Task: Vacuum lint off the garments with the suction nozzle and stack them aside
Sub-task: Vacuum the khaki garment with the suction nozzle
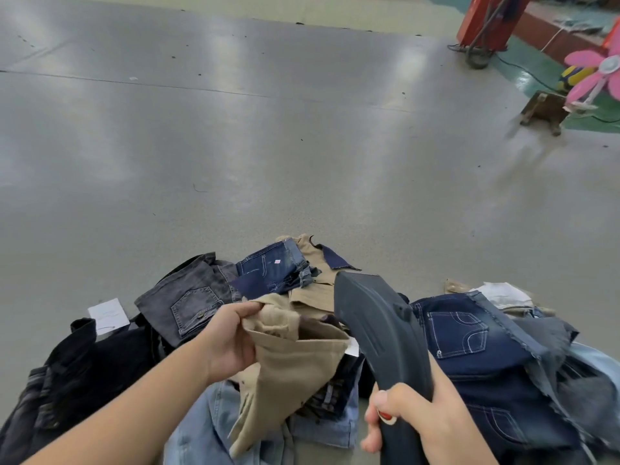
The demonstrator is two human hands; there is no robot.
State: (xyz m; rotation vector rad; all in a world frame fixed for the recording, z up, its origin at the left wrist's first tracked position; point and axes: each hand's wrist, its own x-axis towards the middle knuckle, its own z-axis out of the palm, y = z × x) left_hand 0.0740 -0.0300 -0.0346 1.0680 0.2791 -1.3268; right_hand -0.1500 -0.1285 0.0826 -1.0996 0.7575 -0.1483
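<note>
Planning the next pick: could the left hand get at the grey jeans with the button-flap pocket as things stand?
Probably not yet: the left hand grips the khaki garment, so it is occupied. The grey jeans lie uncovered just beyond it, so the way is otherwise free.

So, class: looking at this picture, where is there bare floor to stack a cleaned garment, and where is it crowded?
Free: the grey floor beyond the garment pile, up to the wooden stool, and left of the white paper tag. Crowded: around the left hand gripping the khaki garment and the right hand gripping the suction nozzle.
</note>
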